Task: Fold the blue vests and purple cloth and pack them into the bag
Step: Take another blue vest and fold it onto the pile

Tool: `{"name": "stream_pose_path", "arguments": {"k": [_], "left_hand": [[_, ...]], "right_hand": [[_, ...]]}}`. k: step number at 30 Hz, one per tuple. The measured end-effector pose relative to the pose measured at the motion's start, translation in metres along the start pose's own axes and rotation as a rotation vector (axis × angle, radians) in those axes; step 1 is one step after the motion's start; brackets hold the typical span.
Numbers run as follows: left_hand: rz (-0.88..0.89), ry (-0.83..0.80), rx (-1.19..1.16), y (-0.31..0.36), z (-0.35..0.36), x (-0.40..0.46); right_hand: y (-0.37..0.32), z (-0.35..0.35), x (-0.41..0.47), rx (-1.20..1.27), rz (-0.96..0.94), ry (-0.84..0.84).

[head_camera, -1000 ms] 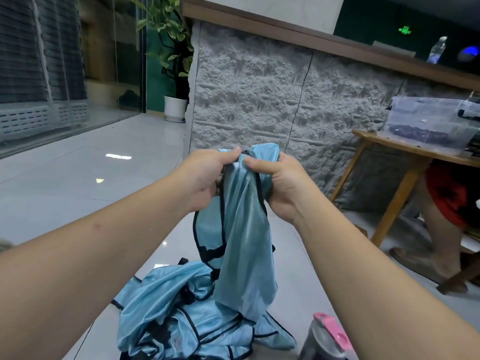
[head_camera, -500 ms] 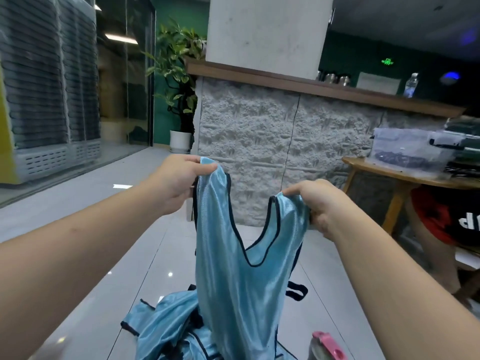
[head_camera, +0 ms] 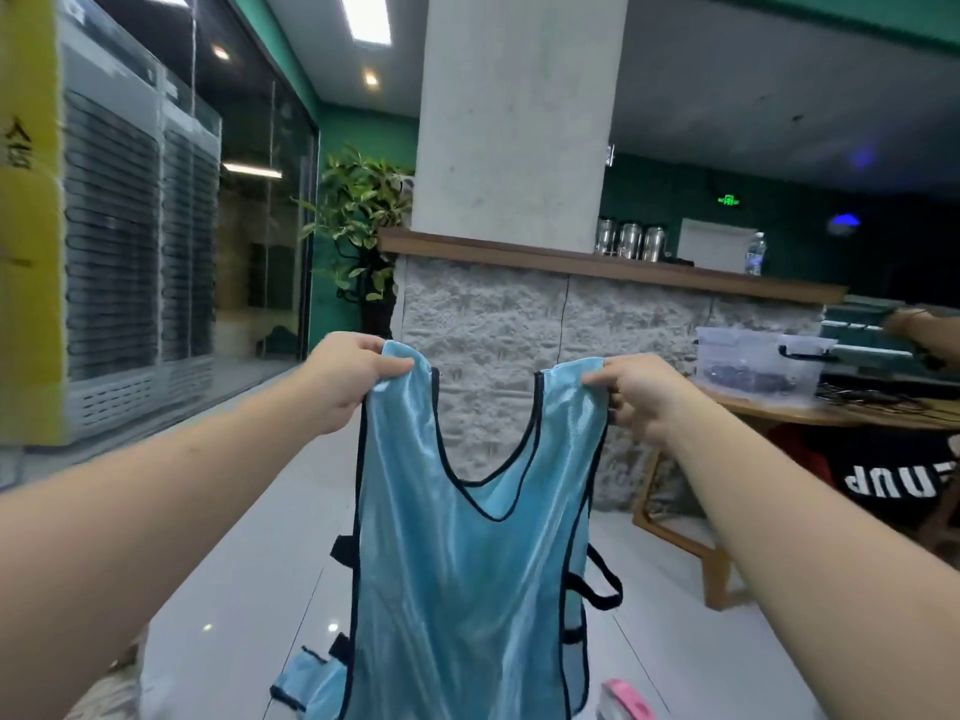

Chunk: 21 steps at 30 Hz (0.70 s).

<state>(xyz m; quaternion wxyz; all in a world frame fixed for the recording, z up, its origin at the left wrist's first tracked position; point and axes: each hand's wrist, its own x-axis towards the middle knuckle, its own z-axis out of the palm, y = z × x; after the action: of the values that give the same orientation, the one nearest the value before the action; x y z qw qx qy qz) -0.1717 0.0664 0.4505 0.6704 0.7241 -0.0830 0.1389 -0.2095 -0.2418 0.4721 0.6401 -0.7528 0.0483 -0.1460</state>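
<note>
left hand point(head_camera: 349, 379): pinches the left shoulder strap of the vest
blue vest point(head_camera: 462, 584): hangs flat between both hands, above the floor point(head_camera: 249, 589)
right hand point(head_camera: 641, 394): grips the right strap
pink item point(head_camera: 626, 701): low right, perhaps a lid

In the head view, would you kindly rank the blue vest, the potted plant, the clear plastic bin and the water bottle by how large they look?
1. blue vest, though it is nearest the camera
2. potted plant
3. clear plastic bin
4. water bottle, though it is farthest

The plant and bin are fairly close in apparent size.
</note>
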Motion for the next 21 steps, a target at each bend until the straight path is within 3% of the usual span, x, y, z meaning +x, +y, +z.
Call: {"name": "stream_pose_path", "arguments": {"k": [7, 10, 15, 21], "left_hand": [[0.043, 0.104, -0.048, 0.040, -0.011, 0.009], [0.083, 0.153, -0.092, 0.044, -0.011, 0.029], [0.098, 0.187, -0.184, 0.016, -0.017, 0.060], [0.065, 0.202, -0.249, -0.031, -0.009, 0.106]], "right_hand": [[-0.049, -0.017, 0.026, -0.145, -0.091, 0.067], [-0.057, -0.011, 0.037, -0.051, -0.120, 0.059], [-0.039, -0.005, 0.074, 0.084, -0.167, 0.027], [-0.014, 0.008, 0.133, 0.049, -0.075, 0.081]]}}
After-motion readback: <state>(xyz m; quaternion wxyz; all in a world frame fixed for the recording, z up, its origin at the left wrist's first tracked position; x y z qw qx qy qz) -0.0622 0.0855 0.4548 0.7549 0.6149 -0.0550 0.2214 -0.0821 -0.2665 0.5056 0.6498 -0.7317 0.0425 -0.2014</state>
